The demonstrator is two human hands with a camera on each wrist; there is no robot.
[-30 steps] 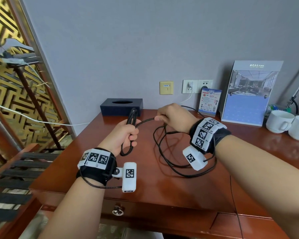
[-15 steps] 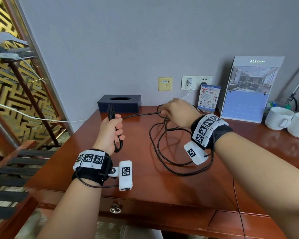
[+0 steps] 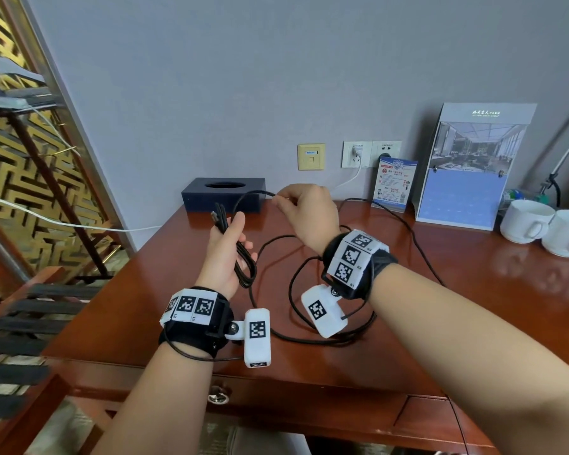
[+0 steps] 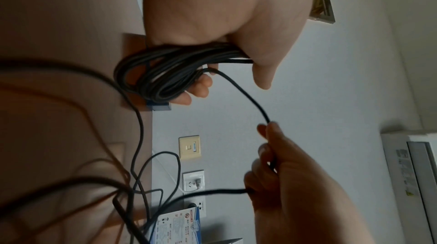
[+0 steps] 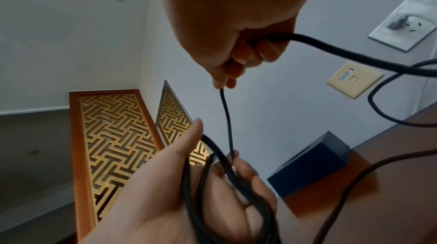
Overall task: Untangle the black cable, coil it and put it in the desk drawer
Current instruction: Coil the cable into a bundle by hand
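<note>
A small bundle of coils of the black cable (image 3: 243, 257) is held in the left hand (image 3: 225, 257), which is raised above the desk (image 3: 473, 290) with the palm turned up. The fingers (image 4: 201, 87) are curled under the loops and the thumb (image 3: 235, 224) is stretched upward beside them, so the hand is closed around the cable. One end of the cable, with its plug (image 3: 215, 216), is seen sticking up above the thumb.

From this bundle a single strand is led up in an arc to the right hand (image 3: 309, 215), where it is pinched between the thumb and the fingertips (image 5: 224, 81); the other fingers are curled around the same strand. The right hand is held higher than the left one and a little behind it.

The rest of the cable is left in loose loops on the desk below the right wrist, and one strand is laid farther to the right over the wood. The drawer (image 3: 276, 402), with its metal knob (image 3: 218, 397), is seen closed in the front of the desk.

Behind the hands a dark tissue box (image 3: 224, 195) is placed against the wall, and two white cups (image 3: 546, 228) are standing at the right edge.
</note>
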